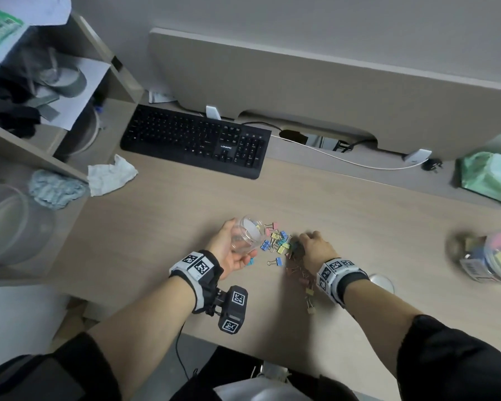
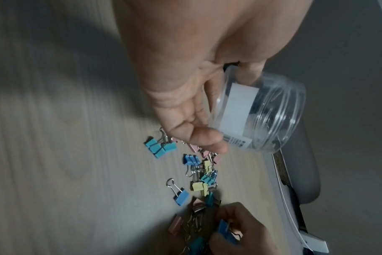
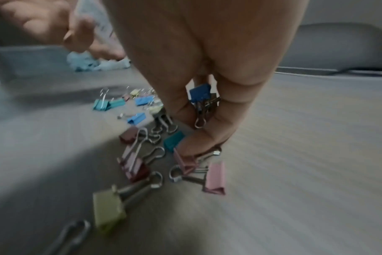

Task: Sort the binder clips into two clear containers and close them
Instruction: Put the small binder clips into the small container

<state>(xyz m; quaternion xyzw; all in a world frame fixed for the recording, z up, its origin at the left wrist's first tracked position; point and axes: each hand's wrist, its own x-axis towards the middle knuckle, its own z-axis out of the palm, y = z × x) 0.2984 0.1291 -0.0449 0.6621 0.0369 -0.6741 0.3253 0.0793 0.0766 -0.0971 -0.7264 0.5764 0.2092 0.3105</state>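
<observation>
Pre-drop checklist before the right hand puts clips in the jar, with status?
1. Left hand grips the clear jar: ok.
2. Jar lid off, mouth open toward the clip pile: ok.
3. Right hand holds a dark blue clip in curled fingers: ok.
4. Count of clips in that hand: cannot tell, fingers hide them.
5. Loose clips left on the desk: not ok, many unsorted.
6. Second jar at the far right, whether open: cannot tell, blurred.
</observation>
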